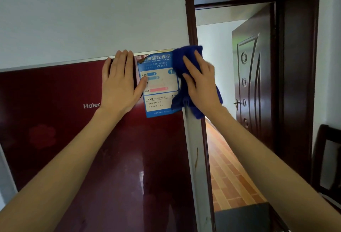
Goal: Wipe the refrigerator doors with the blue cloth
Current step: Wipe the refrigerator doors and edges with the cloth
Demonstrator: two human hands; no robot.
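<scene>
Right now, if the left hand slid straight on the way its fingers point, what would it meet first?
The left hand lies flat on the red refrigerator door, fingertips up at its pale top edge. Past that edge only white wall shows, probably set further back.

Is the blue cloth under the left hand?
No, the right hand presses the blue cloth against the refrigerator door; the left hand lies flat and bare.

The red refrigerator door (pixel 73 139) offers broad bare room to the left and below; the left hand (pixel 118 84) lies flat across its top middle, and the dark door frame (pixel 190 19) stands close at right
</scene>
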